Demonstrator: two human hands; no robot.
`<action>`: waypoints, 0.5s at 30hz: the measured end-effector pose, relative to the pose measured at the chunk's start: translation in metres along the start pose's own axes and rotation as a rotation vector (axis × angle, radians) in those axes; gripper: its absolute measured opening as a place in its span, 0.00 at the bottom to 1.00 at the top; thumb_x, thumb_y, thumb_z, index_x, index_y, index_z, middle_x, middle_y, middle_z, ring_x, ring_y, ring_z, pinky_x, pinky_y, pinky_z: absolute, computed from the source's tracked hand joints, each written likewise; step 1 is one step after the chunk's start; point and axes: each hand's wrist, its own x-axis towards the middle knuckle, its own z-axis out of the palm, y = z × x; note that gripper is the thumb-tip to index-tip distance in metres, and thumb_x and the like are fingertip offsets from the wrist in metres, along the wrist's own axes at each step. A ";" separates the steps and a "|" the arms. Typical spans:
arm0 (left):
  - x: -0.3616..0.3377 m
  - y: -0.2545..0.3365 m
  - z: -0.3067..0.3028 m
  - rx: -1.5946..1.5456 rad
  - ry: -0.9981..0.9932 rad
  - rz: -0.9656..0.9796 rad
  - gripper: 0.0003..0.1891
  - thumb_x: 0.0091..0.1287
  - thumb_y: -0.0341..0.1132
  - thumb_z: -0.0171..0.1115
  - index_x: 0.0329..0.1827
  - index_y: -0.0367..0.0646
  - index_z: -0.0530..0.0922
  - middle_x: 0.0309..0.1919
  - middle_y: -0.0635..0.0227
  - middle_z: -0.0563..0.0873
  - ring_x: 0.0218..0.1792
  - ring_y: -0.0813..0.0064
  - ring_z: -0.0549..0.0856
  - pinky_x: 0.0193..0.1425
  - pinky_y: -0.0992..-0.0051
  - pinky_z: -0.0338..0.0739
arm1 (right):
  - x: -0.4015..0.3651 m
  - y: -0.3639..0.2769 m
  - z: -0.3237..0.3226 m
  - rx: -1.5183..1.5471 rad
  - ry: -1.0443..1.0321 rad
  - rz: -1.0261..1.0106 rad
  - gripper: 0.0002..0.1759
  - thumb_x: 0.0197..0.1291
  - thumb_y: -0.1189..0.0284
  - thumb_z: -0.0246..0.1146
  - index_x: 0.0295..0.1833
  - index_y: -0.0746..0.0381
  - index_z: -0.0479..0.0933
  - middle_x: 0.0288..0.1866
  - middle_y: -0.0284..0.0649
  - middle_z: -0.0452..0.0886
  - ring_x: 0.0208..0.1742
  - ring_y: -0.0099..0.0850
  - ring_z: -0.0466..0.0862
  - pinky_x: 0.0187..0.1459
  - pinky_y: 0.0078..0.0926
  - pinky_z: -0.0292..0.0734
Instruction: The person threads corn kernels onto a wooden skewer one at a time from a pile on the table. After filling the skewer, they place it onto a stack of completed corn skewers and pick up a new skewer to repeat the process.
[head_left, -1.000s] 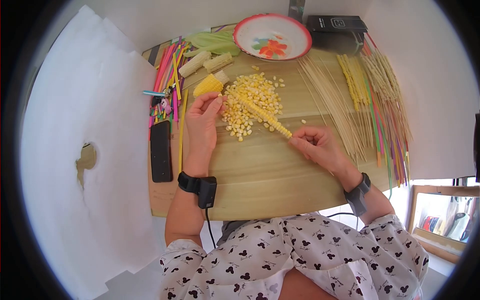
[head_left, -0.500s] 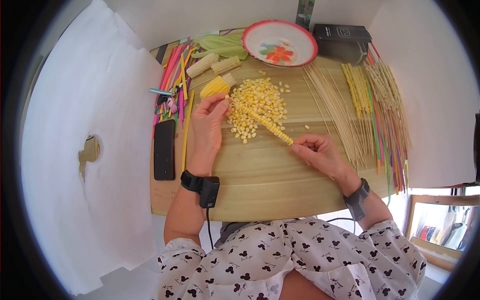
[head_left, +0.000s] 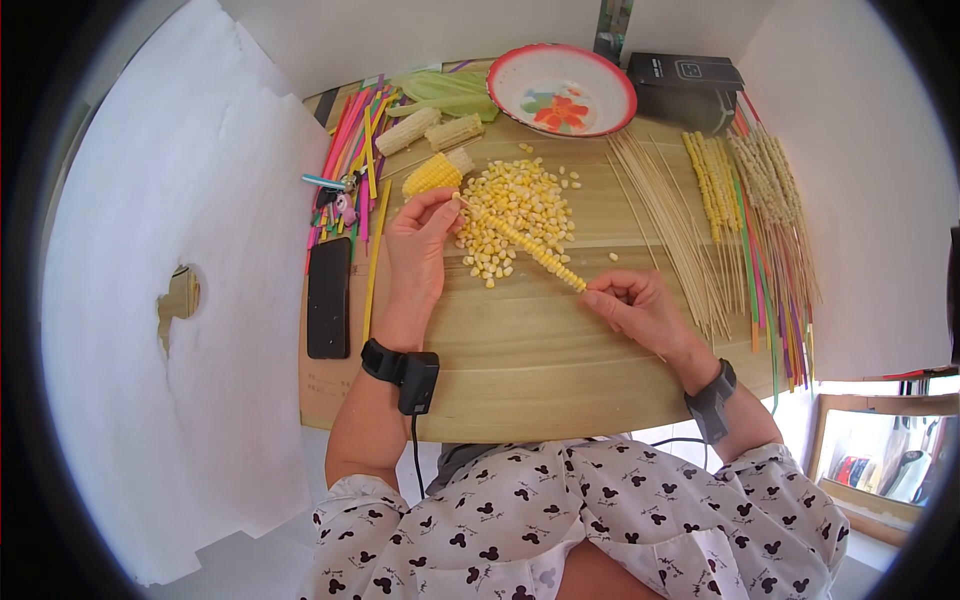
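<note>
My right hand (head_left: 638, 305) is closed on a thin skewer, just below a row of yellow corn kernels (head_left: 545, 257) threaded along it. The skewer slants up and left over the table. At its upper end, my left hand (head_left: 422, 240) pinches a single corn kernel (head_left: 457, 199) between thumb and finger, close to the tip. Whether the tip has entered that kernel is too small to tell. Behind the skewer lies a heap of loose kernels (head_left: 515, 190). A partly stripped corn cob (head_left: 432, 174) rests just beyond my left hand.
Bare cobs (head_left: 408, 131), green husk (head_left: 450, 92) and an enamel basin (head_left: 515, 82) stand at the back. Plain skewers (head_left: 665, 220) and filled kernel skewers (head_left: 712, 180) lie right. A phone (head_left: 329, 298) and coloured strips (head_left: 345, 140) are left. White panels surround the table.
Both hands hold nearly the same position, with the skewer and kernel still between them. The whole view has shifted very slightly.
</note>
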 end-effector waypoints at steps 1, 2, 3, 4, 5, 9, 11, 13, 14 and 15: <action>0.000 0.000 0.000 0.002 0.001 0.000 0.09 0.61 0.23 0.63 0.45 0.35 0.80 0.37 0.67 0.84 0.34 0.82 0.81 0.41 0.84 0.77 | 0.000 0.000 0.000 0.000 0.000 0.000 0.06 0.63 0.73 0.62 0.37 0.65 0.80 0.20 0.20 0.71 0.21 0.07 0.63 0.20 0.09 0.54; 0.000 0.001 0.001 0.002 0.001 0.000 0.09 0.61 0.23 0.63 0.45 0.35 0.80 0.37 0.67 0.84 0.34 0.82 0.81 0.41 0.84 0.77 | 0.000 0.000 0.000 -0.011 0.000 -0.002 0.06 0.63 0.73 0.62 0.37 0.65 0.80 0.20 0.20 0.71 0.21 0.07 0.63 0.21 0.09 0.54; 0.000 0.001 0.001 0.015 0.005 0.009 0.09 0.61 0.23 0.63 0.45 0.35 0.80 0.37 0.67 0.84 0.34 0.82 0.81 0.41 0.84 0.77 | 0.000 0.000 -0.001 -0.021 0.000 -0.004 0.06 0.64 0.72 0.62 0.37 0.65 0.80 0.20 0.20 0.71 0.21 0.07 0.63 0.21 0.09 0.54; 0.000 0.001 0.002 0.029 0.009 0.017 0.09 0.61 0.23 0.63 0.45 0.35 0.80 0.37 0.67 0.84 0.34 0.82 0.81 0.41 0.84 0.77 | 0.000 0.000 -0.001 -0.021 0.000 -0.004 0.06 0.64 0.72 0.62 0.37 0.65 0.80 0.20 0.20 0.71 0.21 0.07 0.63 0.21 0.09 0.54; 0.000 0.001 0.001 0.029 0.009 0.017 0.09 0.61 0.23 0.63 0.45 0.35 0.80 0.37 0.67 0.84 0.34 0.82 0.81 0.41 0.84 0.77 | 0.000 0.001 -0.001 -0.018 -0.005 -0.004 0.06 0.64 0.72 0.62 0.37 0.65 0.80 0.20 0.20 0.71 0.21 0.07 0.63 0.21 0.09 0.54; 0.000 0.000 0.000 0.044 0.002 0.036 0.10 0.61 0.23 0.63 0.45 0.35 0.80 0.36 0.67 0.84 0.34 0.82 0.81 0.41 0.84 0.77 | 0.000 0.000 -0.001 -0.024 -0.017 -0.001 0.06 0.64 0.72 0.62 0.37 0.65 0.79 0.21 0.20 0.71 0.21 0.07 0.63 0.21 0.09 0.54; 0.000 0.000 0.000 0.039 0.007 0.036 0.10 0.61 0.23 0.63 0.45 0.35 0.80 0.36 0.67 0.84 0.34 0.82 0.81 0.41 0.84 0.77 | 0.000 0.001 -0.001 -0.018 -0.016 -0.003 0.07 0.64 0.72 0.62 0.37 0.65 0.79 0.21 0.20 0.72 0.21 0.07 0.63 0.21 0.09 0.55; 0.000 -0.001 -0.001 0.037 0.005 0.038 0.10 0.61 0.23 0.63 0.45 0.34 0.80 0.36 0.67 0.84 0.34 0.81 0.81 0.41 0.84 0.77 | 0.001 0.001 -0.001 -0.011 -0.016 -0.005 0.07 0.64 0.72 0.62 0.37 0.65 0.79 0.21 0.20 0.72 0.21 0.07 0.64 0.21 0.09 0.55; 0.000 -0.001 -0.001 0.037 0.005 0.038 0.10 0.61 0.23 0.63 0.45 0.34 0.80 0.36 0.67 0.84 0.34 0.81 0.81 0.41 0.84 0.77 | 0.001 0.001 -0.001 -0.015 -0.018 -0.007 0.07 0.64 0.72 0.62 0.37 0.65 0.79 0.21 0.20 0.72 0.21 0.07 0.64 0.21 0.09 0.55; 0.000 0.000 0.000 0.039 0.006 0.040 0.10 0.61 0.23 0.63 0.45 0.35 0.80 0.36 0.67 0.84 0.33 0.82 0.81 0.41 0.84 0.77 | 0.001 0.001 -0.001 -0.019 -0.019 -0.010 0.07 0.64 0.72 0.62 0.37 0.66 0.79 0.21 0.20 0.72 0.22 0.07 0.64 0.21 0.09 0.55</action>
